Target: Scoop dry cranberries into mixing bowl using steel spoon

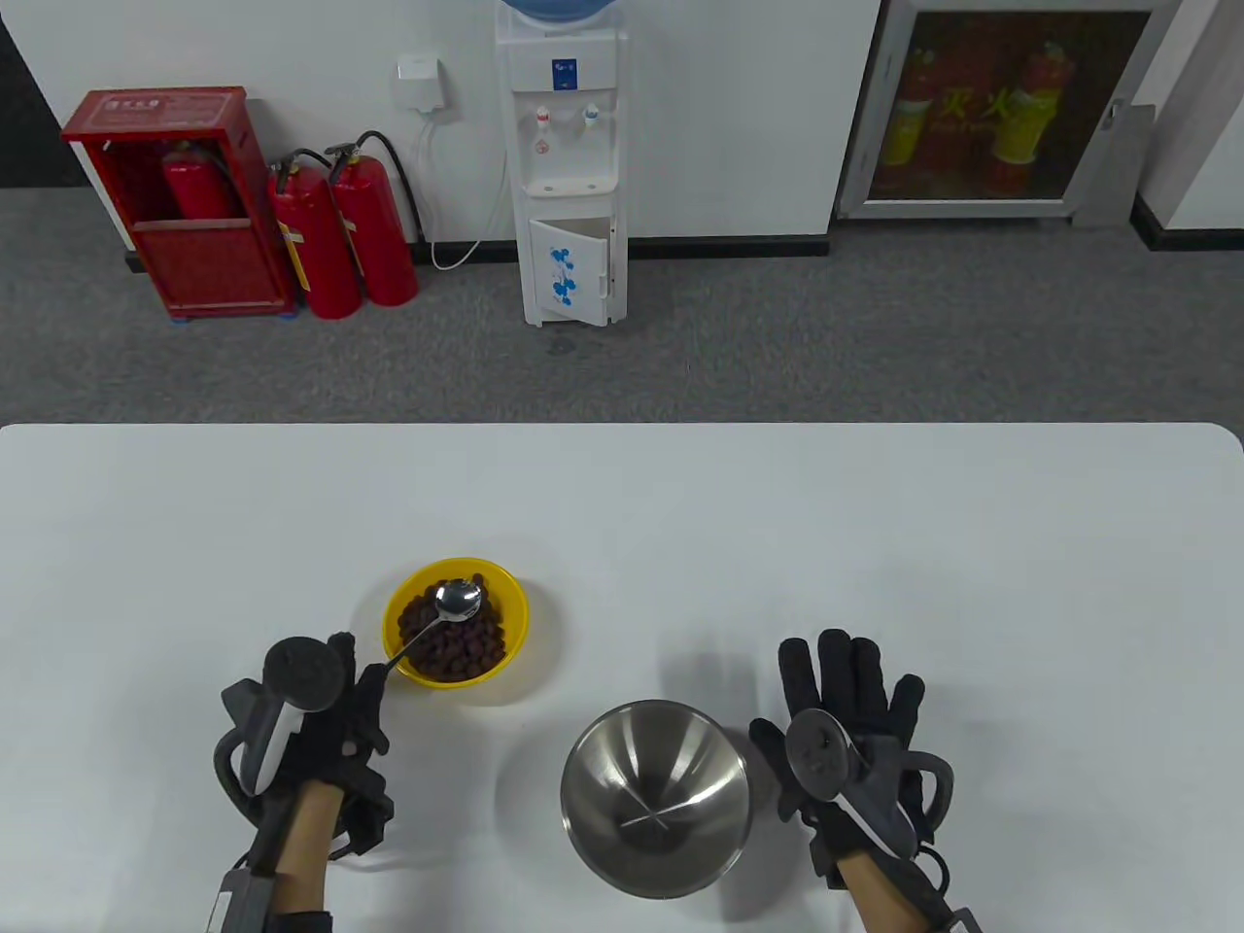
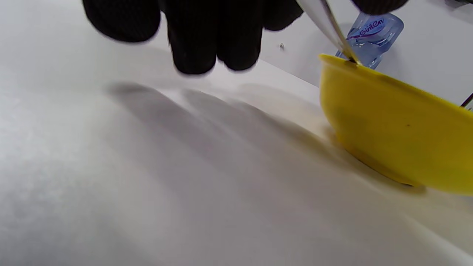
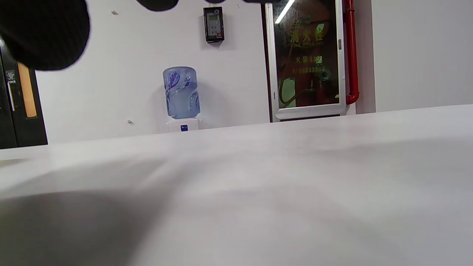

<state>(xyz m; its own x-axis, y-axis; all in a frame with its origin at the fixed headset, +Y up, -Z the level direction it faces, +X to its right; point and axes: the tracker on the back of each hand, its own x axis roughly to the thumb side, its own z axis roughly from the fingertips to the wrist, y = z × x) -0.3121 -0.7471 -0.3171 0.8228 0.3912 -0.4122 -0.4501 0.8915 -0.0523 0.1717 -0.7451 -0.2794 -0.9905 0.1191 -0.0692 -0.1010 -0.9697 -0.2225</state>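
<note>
A yellow bowl (image 1: 402,598) of dark dry cranberries (image 1: 468,646) stands on the white table (image 1: 875,544). My left hand (image 1: 342,692) holds the handle of a steel spoon (image 1: 457,600), whose empty bowl hovers over the cranberries. In the left wrist view the yellow bowl (image 2: 395,129) is at the right and the spoon handle (image 2: 329,26) crosses its rim. An empty steel mixing bowl (image 1: 656,795) sits near the front edge. My right hand (image 1: 844,695) is open with fingers spread, just right of the mixing bowl and apart from it.
The table's far edge (image 1: 622,426) runs across the middle of the table view. Beyond it stand a water dispenser (image 1: 569,165) and red fire extinguishers (image 1: 340,238) against the wall.
</note>
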